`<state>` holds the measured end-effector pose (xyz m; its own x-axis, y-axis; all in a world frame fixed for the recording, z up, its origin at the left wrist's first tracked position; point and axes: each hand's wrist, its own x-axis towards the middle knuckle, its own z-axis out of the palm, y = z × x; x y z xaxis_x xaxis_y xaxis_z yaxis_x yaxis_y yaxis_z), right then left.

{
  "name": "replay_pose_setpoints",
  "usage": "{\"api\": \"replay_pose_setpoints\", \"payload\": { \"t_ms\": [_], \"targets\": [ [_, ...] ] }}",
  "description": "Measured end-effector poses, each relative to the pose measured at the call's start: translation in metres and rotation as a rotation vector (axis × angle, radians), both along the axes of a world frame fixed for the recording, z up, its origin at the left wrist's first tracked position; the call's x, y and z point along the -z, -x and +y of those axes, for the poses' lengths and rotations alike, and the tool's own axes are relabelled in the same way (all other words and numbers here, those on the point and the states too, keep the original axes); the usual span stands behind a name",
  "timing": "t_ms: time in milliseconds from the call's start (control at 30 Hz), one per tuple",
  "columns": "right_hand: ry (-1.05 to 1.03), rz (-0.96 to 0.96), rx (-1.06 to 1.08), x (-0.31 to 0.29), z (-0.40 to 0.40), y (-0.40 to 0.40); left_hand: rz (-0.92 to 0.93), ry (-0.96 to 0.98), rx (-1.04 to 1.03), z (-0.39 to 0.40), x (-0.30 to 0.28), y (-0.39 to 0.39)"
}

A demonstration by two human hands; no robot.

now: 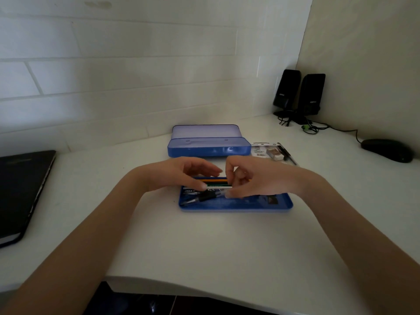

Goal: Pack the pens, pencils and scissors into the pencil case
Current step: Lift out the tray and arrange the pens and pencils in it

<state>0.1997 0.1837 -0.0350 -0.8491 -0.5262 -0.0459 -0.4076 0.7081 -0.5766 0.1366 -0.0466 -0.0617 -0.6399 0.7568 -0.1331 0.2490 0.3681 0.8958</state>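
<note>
Two hands are over the blue tray [236, 204] now, near the middle of the worktop [204, 242], and this is the moment that counts. Pencils [216, 182] lie in a row along the tray's far side, orange, green and white, long axes running left to right, parallel to the worktop's near edge. Just nearer sits a black pen [200, 198], angled slightly, tip toward the tray's left end. The right hand [252, 178] has its grip narrow, fingertips pinched on the right end of the pencils; the left hand [179, 173] lies flat-fingered, steadying their left end. So the load runs straight between both hands, neither clearly nearer. Scissors? Can't make them out; something dark sits at the tray's right end, too blurred to name. Beyond, toward the back edge, the pencil case [208, 143] stands open, pale blue, translucent. A packet [272, 152] lies just right of it. Notebook [22, 192] at the left edge, mouse [386, 150] and speakers [300, 94] in the far right corner.
</note>
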Motion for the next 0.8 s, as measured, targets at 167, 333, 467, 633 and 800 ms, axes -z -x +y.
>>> {"api": "replay_pose_setpoints", "payload": {
  "t_ms": [167,333,467,633,800],
  "targets": [
    [-0.020,0.092,0.016,0.001,-0.003,-0.001,0.056,0.109,0.036,-0.001,-0.003,-0.003],
    [-0.167,0.248,0.007,0.005,-0.007,0.000,0.067,0.113,0.031,0.000,-0.004,-0.004],
    [-0.116,0.211,0.061,0.004,-0.004,0.003,0.073,0.128,0.031,0.001,-0.004,-0.004],
    [0.044,0.426,0.579,0.001,0.043,0.026,0.082,0.146,0.040,0.000,-0.004,-0.003],
    [-0.075,0.334,0.982,0.020,0.093,0.037,0.075,0.142,0.024,-0.001,-0.004,-0.003]
  ]
}}
